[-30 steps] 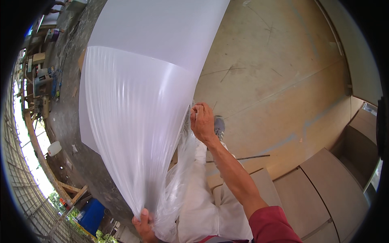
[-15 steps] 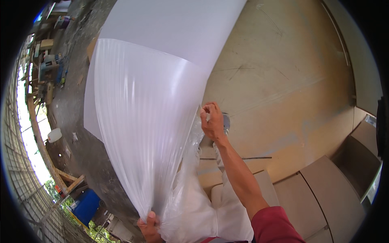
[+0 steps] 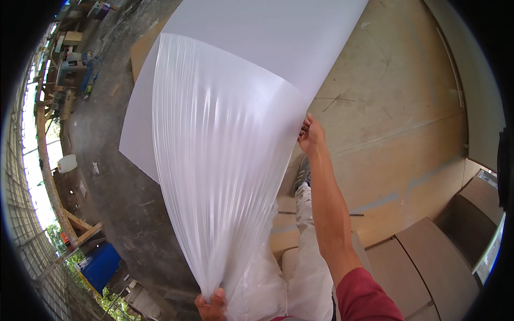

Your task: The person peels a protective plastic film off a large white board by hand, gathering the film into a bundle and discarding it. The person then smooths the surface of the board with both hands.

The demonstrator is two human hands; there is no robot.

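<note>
A large glossy white sheet (image 3: pixel 267 37) stretches away from me. Clear plastic film (image 3: pixel 225 123) lies over its near part, fanned in long creases that narrow toward my body. At the lower middle, my left hand (image 3: pixel 212 306) grips the gathered end of the film, thumb on top. My right hand (image 3: pixel 312 135) is at the right edge of the film and sheet, its fingers curled round the film's edge; the fingertips are partly hidden. Loose crumpled film hangs over my pale trousers (image 3: pixel 308 224).
A wide tan board surface (image 3: pixel 385 123) spreads to the right. Brown panels (image 3: pixel 428 262) stand at the lower right. To the left are a grey concrete floor (image 3: pixel 144 224), a white jug (image 3: pixel 67 163), a blue drum (image 3: pixel 101 267) and a wooden frame (image 3: pixel 51 160) by wire mesh.
My right hand has moved up and to the right along the film's edge. The film is spread wider, and the view has shifted. My left hand still holds the gathered end.
</note>
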